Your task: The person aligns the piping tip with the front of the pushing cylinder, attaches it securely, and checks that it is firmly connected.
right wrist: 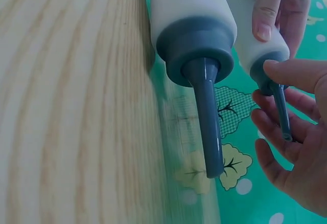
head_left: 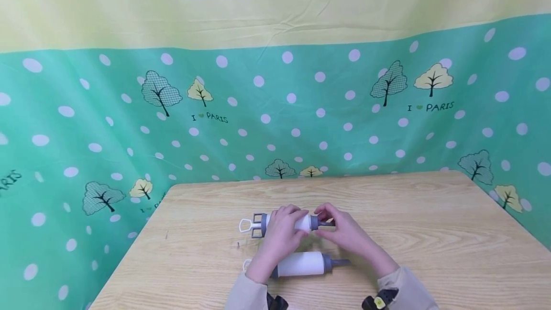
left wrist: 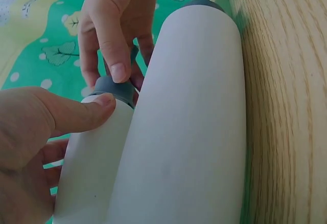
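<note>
Two white syringe-like dispensers with grey collars and slim grey nozzles lie sideways on the wooden table. My left hand (head_left: 281, 231) grips the barrel of the farther dispenser (head_left: 303, 224), thumb along its near side. At its right end my right hand (head_left: 346, 231) pinches the grey collar (left wrist: 115, 87) between thumb and fingers. The slim nozzle (right wrist: 282, 112) points toward the right palm. A grey frame with a white pull ring (head_left: 245, 225) sticks out at the left end. Nearer to me lies the second dispenser (head_left: 303, 264), its left end partly hidden behind my left forearm.
The light wooden table (head_left: 409, 224) spreads out around both hands. Behind and to the left of it hangs a green and yellow curtain (head_left: 241, 94) with dots and trees. The second dispenser's nozzle (head_left: 341, 262) points right, close to my right forearm.
</note>
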The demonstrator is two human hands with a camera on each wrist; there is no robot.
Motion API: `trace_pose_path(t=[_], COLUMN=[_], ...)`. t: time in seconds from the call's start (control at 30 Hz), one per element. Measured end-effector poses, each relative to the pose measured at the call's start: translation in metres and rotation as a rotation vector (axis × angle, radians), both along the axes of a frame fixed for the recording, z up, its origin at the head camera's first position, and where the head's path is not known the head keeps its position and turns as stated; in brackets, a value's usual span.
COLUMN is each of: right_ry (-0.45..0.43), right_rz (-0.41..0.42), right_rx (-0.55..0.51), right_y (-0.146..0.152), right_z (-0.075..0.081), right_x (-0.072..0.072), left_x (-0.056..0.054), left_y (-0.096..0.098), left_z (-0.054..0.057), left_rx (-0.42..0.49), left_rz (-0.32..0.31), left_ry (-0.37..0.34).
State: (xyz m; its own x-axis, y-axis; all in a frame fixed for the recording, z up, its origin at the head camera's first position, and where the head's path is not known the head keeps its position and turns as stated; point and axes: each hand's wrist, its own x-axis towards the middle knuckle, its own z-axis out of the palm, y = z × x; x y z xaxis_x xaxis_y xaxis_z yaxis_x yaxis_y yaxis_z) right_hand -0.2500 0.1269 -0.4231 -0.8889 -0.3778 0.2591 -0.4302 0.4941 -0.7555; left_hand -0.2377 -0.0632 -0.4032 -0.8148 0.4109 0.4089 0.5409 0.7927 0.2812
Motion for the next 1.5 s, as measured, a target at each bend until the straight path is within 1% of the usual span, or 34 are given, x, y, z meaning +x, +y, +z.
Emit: trace_pose_path(t=[0.37,0.67,0.8,0.9,1.03,1.17,1.3,1.5], right_ry=[0.008,-0.011,0.003,0.044,0.084,0.058,0.016,0.002], right_rz=[-0.013,-0.052,-0.044,-0.008,0.025,0.019,0.000,-0.010], right_rx=[0.049,0.099,0.061,0.011,-0.024,-0.024,0.002,0.050], right_y=[0.0003,-0.0008,-0.0011,-0.0009,-0.0005,0.0003,0.0008,0.0024], right_z=[0.0018,-0.0002,-0.0001,-0.0005,-0.0012,-0.0022,-0.0030,-0.0048], right_x=[0.0000,0.0004,0.0001,-0.0007,-0.0016,-0.0008,0.0004,0.0012], left_x=[-0.0004,0.0005,0.0006,0.0000,-0.0002,0.0004,0.0014,0.0040], left_y=[0.0000,0.0004,0.0001,-0.0001,-0.0006,-0.0002,0.0001,0.0021], left_z=[-0.0004,0.0009,0.0008,0.0007,0.0003,-0.0011,-0.0020,-0.0032], left_rx=[0.005,0.005,0.006,0.008,0.014,0.016,0.020,0.016], left_rz=[-0.009,-0.022,-0.023,-0.021,-0.023,-0.024,-0.030,-0.033], left_ry=[0.027,0.005,0.013,0.017,0.014,0.022,0.027,0.031])
